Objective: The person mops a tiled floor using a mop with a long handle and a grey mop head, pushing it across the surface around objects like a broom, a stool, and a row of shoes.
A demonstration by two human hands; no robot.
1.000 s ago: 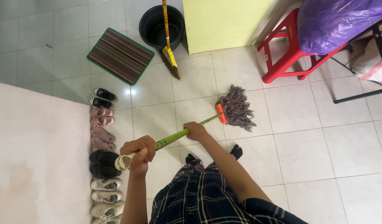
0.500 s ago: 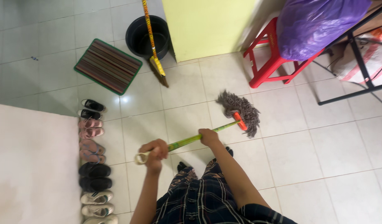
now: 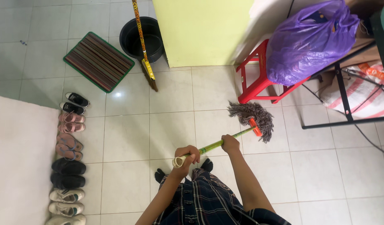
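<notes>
A string mop [image 3: 242, 125] is held in both hands, its green handle [image 3: 217, 144] running at a slant from the body out to the grey string head [image 3: 252, 112], which lies spread on the white tiled floor [image 3: 317, 166] just in front of the red plastic stool [image 3: 258, 81]. The handle is kept low and angled, apparently so that the strings stay flat against the tiles while the head is worked close to the stool's legs.

The left hand [image 3: 187, 155] is wrapped shut around the butt end of the handle, close to the waist, with the fingers curled over the top; it seems to serve as the pivot. The right hand [image 3: 230, 143] is closed around the shaft further along, toward the stool, with the forearm stretched out from the checked garment [image 3: 204, 200]; steering and downward pressure would come from there.

Away from the stool, a black bucket [image 3: 142, 37] and a leaning broom [image 3: 142, 50] are set against the yellow-green wall [image 3: 200, 31], with a striped doormat [image 3: 98, 60] beyond them. On the stool a purple plastic bag [image 3: 308, 39] rests. Much further off, a row of shoes [image 3: 69, 158] is lined up along a pale wall edge.
</notes>
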